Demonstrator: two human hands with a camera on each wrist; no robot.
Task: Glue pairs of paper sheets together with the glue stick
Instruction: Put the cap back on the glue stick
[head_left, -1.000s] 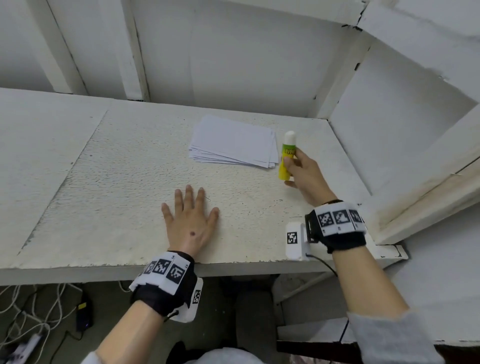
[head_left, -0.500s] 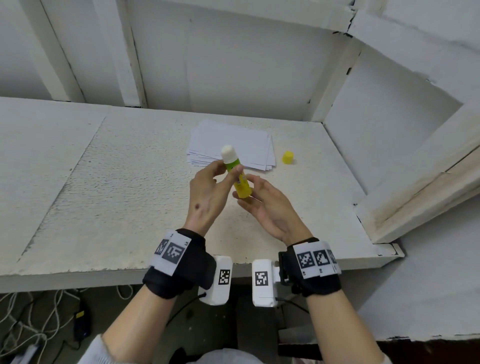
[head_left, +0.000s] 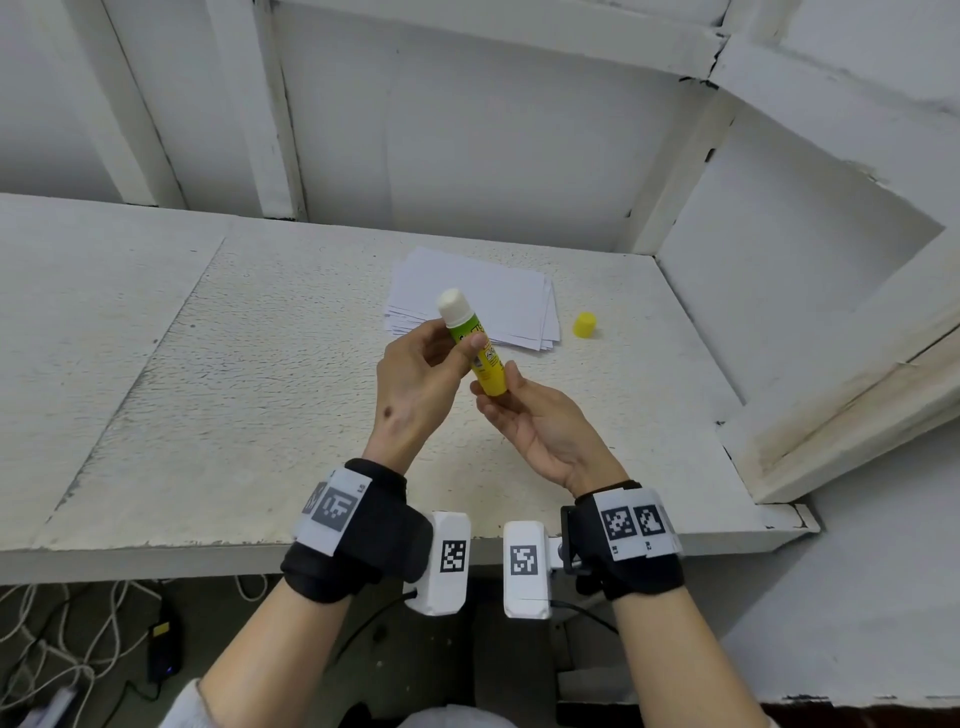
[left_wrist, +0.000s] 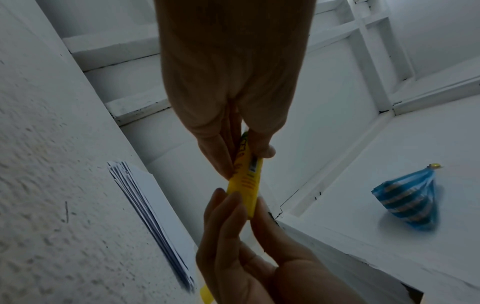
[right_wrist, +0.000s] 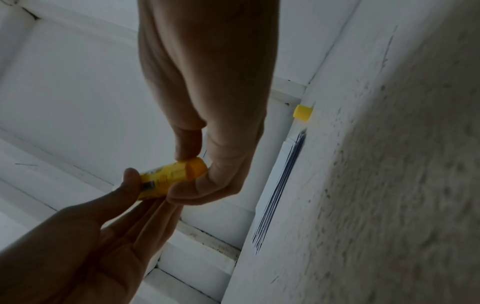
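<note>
A yellow-green glue stick (head_left: 491, 376) with its white glue tip bare is held tilted above the white table (head_left: 260, 389). My left hand (head_left: 441, 348) grips its upper body between thumb and fingers. My right hand (head_left: 506, 395) pinches its bottom end from below. In the left wrist view the stick (left_wrist: 245, 185) runs between both hands. In the right wrist view its yellow base (right_wrist: 192, 169) sits in my right fingertips. Its yellow cap (head_left: 585, 326) stands on the table right of the stack of white paper sheets (head_left: 498, 296).
White walls and wooden frames close the table at the back and right. A raised white ledge (head_left: 831, 405) borders the right side. A blue striped bag (left_wrist: 407, 201) lies on a surface beyond it. Cables (head_left: 62, 639) lie on the floor under the front edge.
A second ago my right hand held the stick by the stack and my left lay flat. Now the cap is off and both hands hold the stick above the table's middle.
</note>
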